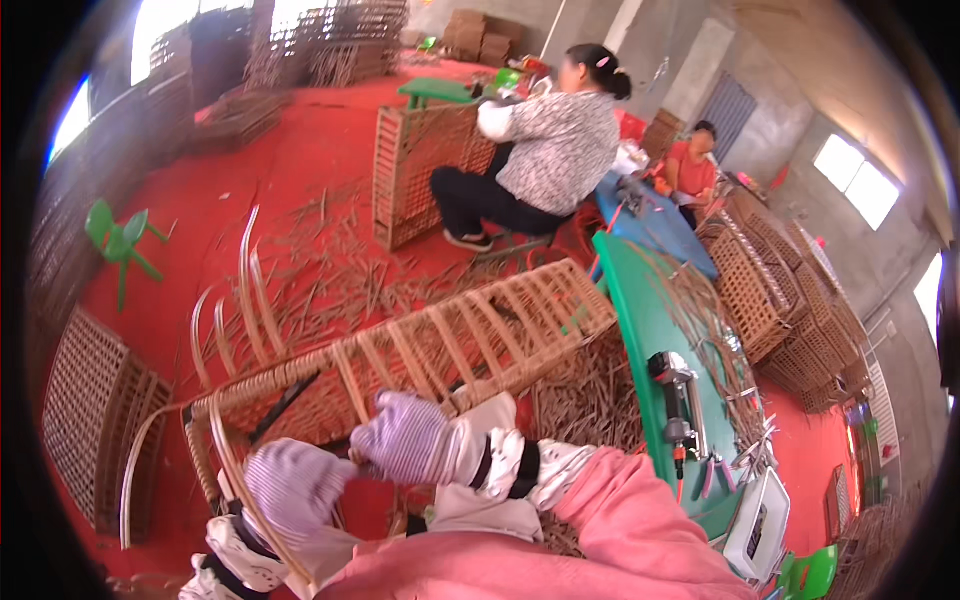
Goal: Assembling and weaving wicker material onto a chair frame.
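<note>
In front of me a long woven rattan basket frame (480, 345) lies slanted, its near left end lower in the picture. Pale flat strips (262, 300) stick up loose from its left end, and one long strip (225, 460) bends down past my left hand. A purple striped glove covers my left hand (298, 488); its fingers are curled inside the frame's near end. Close beside it is my right hand (405, 438), also gloved and closed, at the frame's near long edge. The two hands' fingertips nearly meet; what they pinch is too small to tell.
A green table (640, 330) at right bears cane strips, a black-and-silver air tool (675, 400), pink-handled pliers (716, 474) and a white tray (757, 525). A seated co-worker (560, 150) handles another basket (430, 170). Stacked baskets (790, 300), a green stool (122, 240) and cane scraps stand around.
</note>
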`<state>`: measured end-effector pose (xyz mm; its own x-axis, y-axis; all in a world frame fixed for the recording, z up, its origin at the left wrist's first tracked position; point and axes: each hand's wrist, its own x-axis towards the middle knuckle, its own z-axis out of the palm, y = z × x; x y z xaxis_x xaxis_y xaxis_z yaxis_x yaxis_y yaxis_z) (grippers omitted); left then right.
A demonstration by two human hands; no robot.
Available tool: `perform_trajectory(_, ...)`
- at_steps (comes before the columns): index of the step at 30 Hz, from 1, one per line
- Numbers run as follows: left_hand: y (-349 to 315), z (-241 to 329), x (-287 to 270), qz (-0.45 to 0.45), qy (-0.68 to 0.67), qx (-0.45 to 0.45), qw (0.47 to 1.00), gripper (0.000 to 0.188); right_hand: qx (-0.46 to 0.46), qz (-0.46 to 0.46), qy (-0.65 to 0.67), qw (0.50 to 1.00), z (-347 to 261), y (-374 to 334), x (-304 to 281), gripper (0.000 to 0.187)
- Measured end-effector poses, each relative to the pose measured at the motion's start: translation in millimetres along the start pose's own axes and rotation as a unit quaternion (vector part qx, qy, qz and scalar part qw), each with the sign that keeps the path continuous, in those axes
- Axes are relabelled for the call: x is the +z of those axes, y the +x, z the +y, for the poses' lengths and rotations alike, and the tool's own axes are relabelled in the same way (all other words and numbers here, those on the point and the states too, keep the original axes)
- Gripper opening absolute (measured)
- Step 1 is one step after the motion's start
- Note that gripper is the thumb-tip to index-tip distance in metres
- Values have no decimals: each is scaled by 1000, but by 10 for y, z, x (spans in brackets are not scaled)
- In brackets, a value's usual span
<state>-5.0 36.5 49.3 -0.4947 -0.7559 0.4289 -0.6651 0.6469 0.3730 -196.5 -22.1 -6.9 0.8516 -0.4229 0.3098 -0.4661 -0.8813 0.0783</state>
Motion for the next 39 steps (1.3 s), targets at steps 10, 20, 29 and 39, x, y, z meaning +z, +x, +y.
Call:
perform_trajectory(10,180,-684,296,-410,4,-79,909,31,-3,63,-14,998,-34,-81,112,30)
perform_trajectory(20,392,-443,145,-198,-398,-453,773,21,19,59,-74,995,-30,-66,68,17)
perform_trajectory(29,153,-702,307,-25,-89,163,982,16,-19,87,-5,996,-1,-33,-6,20)
perform_trajectory(39,2,-412,192,-36,-192,-4,981,13,30,59,29,997,42,5,-47,33)
